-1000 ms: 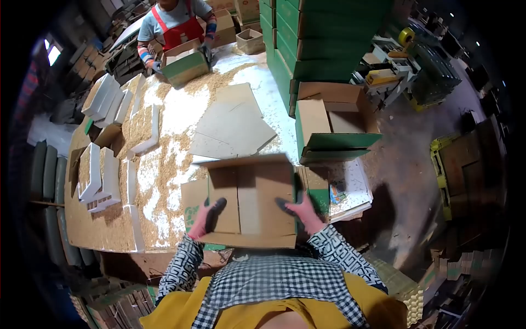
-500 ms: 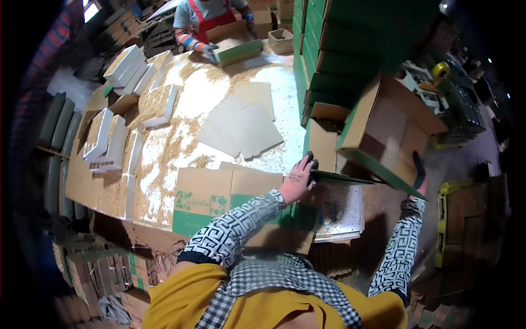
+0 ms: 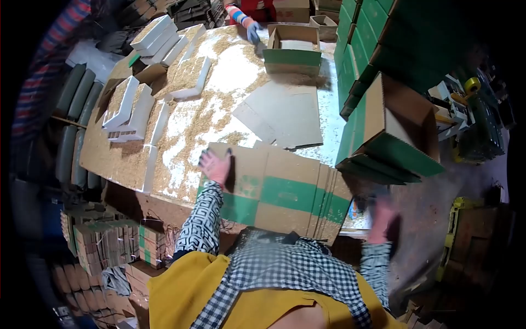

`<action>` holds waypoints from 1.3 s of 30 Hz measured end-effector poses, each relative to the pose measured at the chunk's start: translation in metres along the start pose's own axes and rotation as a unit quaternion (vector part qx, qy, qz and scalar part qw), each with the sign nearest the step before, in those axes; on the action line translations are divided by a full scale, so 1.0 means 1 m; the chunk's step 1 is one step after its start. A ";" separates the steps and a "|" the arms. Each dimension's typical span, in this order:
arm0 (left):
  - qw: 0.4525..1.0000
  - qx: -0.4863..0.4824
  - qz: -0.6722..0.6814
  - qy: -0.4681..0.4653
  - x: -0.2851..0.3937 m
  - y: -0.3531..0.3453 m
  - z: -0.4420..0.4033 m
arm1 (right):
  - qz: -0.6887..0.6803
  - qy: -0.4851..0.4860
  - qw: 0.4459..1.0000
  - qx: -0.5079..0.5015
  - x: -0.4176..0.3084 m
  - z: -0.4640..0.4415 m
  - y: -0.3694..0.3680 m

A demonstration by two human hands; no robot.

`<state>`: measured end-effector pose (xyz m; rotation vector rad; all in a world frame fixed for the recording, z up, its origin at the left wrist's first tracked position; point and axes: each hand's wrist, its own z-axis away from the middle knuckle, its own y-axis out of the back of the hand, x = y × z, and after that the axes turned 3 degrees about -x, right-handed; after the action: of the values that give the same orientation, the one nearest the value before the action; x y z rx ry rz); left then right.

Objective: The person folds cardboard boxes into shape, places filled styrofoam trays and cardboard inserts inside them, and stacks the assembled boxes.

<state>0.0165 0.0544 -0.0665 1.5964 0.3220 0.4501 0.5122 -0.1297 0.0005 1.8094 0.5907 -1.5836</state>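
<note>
My left hand [image 3: 216, 166] lies with spread fingers on the upper left corner of a flat, folded cardboard carton [image 3: 289, 190]. The carton is brown with a broad green stripe and lies at the table's near edge. My right hand [image 3: 382, 220] is smeared by motion to the right of the carton, and its fingers cannot be made out. Beyond that hand, an open cardboard box [image 3: 402, 148] with green sides stands tilted at the table's right edge. Grey flat sheets [image 3: 285, 116] lie just past the carton.
Tall stacks of green boxes [image 3: 364, 49] rise at the back right. Crumbly tan material covers much of the white table [image 3: 224, 71]. White foam trays [image 3: 129, 104] stand on the left. Across the table are a co-worker's gloved hand [image 3: 253, 32] and an open green-sided box [image 3: 293, 59].
My right hand has let go of the open box, which now stands on its own. My left hand has moved left onto the flat carton. The co-worker's box now rests on the table.
</note>
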 end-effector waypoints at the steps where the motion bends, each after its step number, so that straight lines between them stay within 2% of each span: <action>1: 0.988 -0.124 0.075 0.051 -0.018 0.016 -0.004 | 0.109 -0.023 0.988 -0.111 0.012 0.030 -0.042; 2: 0.983 -0.124 0.136 0.019 -0.030 0.015 -0.006 | 0.205 -0.022 0.954 -0.217 0.023 0.061 -0.083; 3: 0.973 -0.123 0.197 -0.011 -0.041 0.009 -0.010 | 0.261 -0.050 0.926 -0.270 0.057 0.071 -0.115; 4: 0.888 -0.134 0.437 -0.046 -0.054 -0.014 -0.020 | 0.450 -0.026 0.861 -0.237 0.074 0.094 -0.149; 5: 0.850 -0.146 0.506 -0.037 -0.046 0.008 -0.013 | 0.487 -0.050 0.850 -0.193 0.029 0.108 -0.169; 7: 0.790 -0.072 0.609 -0.014 -0.049 0.020 -0.015 | 0.304 -0.084 0.926 -0.209 0.043 0.094 -0.157; 8: 0.749 -0.067 0.659 -0.006 -0.060 0.037 -0.018 | 0.147 -0.076 0.961 -0.222 0.022 0.093 -0.144; 9: 0.701 -0.079 0.709 0.026 -0.061 0.062 -0.019 | 0.058 -0.087 0.978 -0.179 0.043 0.085 -0.132; 10: 0.717 -0.105 0.689 -0.024 -0.066 0.077 -0.026 | 0.001 -0.041 0.984 -0.172 0.016 0.075 -0.118; 11: 0.731 -0.133 0.665 -0.074 -0.070 0.091 -0.032 | -0.199 -0.083 0.965 -0.150 -0.030 0.073 -0.118; 13: 0.849 -0.144 0.479 -0.173 -0.052 0.121 -0.029 | -0.157 -0.070 0.972 -0.162 -0.028 0.054 -0.125; 14: 0.888 -0.119 0.400 -0.195 -0.041 0.116 -0.027 | -0.143 -0.080 0.974 -0.160 -0.031 0.046 -0.131; 15: 0.817 -0.134 0.535 -0.166 -0.033 0.109 -0.024 | -0.140 -0.126 0.972 -0.142 -0.033 0.040 -0.140; 16: 0.832 -0.088 0.523 -0.163 -0.032 0.105 -0.020 | -0.138 -0.173 0.967 -0.123 -0.039 0.039 -0.149; 17: 0.844 -0.042 0.509 -0.160 -0.033 0.101 -0.017 | -0.036 -0.113 0.988 -0.100 -0.053 0.052 -0.153; 18: 0.794 -0.061 0.576 -0.186 -0.044 0.085 -0.028 | 0.000 -0.118 0.989 -0.089 -0.071 0.058 -0.151; 19: 0.778 -0.140 0.594 -0.152 -0.048 0.108 -0.021 | 0.041 -0.132 0.987 -0.077 -0.079 0.069 -0.144; 21: 0.736 -0.228 0.611 -0.181 -0.059 0.093 -0.023 | -0.057 -0.016 0.990 -0.129 -0.042 0.060 -0.114; 22: 0.847 -0.123 0.429 -0.289 -0.061 0.091 -0.023 | -0.017 -0.050 0.985 -0.161 -0.023 0.050 -0.097; 23: 0.889 -0.061 0.350 -0.290 -0.063 0.083 -0.016 | 0.024 -0.082 0.977 -0.197 -0.001 0.041 -0.080; 24: 0.879 -0.142 0.407 -0.205 -0.068 0.069 -0.012 | 0.137 -0.073 0.974 -0.162 0.044 0.027 -0.070; 25: 0.854 -0.220 0.456 -0.118 -0.075 0.048 -0.012 | 0.199 -0.072 0.970 -0.116 0.056 0.027 -0.068; 26: 0.757 -0.384 0.522 -0.088 -0.089 0.019 -0.021 | 0.259 -0.076 0.960 -0.071 0.067 0.026 -0.067; 27: 0.815 -0.327 0.457 -0.140 -0.100 -0.008 -0.017 | 0.353 -0.082 0.922 -0.135 0.104 0.019 -0.061; 28: 0.801 -0.302 0.491 -0.162 -0.109 -0.020 -0.009 | 0.440 -0.075 0.872 -0.200 0.141 0.011 -0.055; 29: 0.786 -0.279 0.521 -0.181 -0.112 -0.022 -0.002 | 0.456 -0.097 0.864 -0.188 0.135 0.020 -0.062; 30: 0.789 -0.293 0.527 -0.116 -0.116 -0.024 -0.002 | 0.472 -0.120 0.856 -0.177 0.129 0.029 -0.068; 31: 0.790 -0.307 0.528 -0.049 -0.116 -0.012 0.003 | 0.446 -0.198 0.867 -0.104 0.090 0.042 -0.088; 32: 0.762 -0.340 0.550 -0.021 -0.111 0.019 0.011 | 0.471 -0.204 0.851 -0.107 0.071 0.049 -0.102; 34: 0.791 -0.309 0.525 -0.061 -0.140 -0.001 -0.009 | 0.335 -0.225 0.898 -0.177 0.081 0.056 -0.125; 35: 0.805 -0.281 0.516 -0.078 -0.149 0.001 -0.013 | 0.313 -0.204 0.902 -0.218 0.085 0.066 -0.142; 36: 0.794 -0.268 0.545 -0.041 -0.159 0.001 -0.018 | 0.291 -0.182 0.903 -0.259 0.085 0.078 -0.163; 37: 0.781 -0.252 0.572 -0.002 -0.171 0.003 -0.023 | 0.331 -0.100 0.900 -0.266 0.073 0.092 -0.180; 38: 0.787 -0.240 0.568 0.035 -0.185 0.004 -0.029 | 0.324 -0.085 0.897 -0.290 0.064 0.099 -0.193; 39: 0.791 -0.225 0.565 0.073 -0.197 0.004 -0.032 | 0.218 -0.117 0.899 -0.362 0.058 0.093 -0.194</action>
<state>-0.1718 -0.0095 -0.0789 1.1194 -0.6653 1.4517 0.3211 -0.0693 -0.0963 1.0710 0.5177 -1.0478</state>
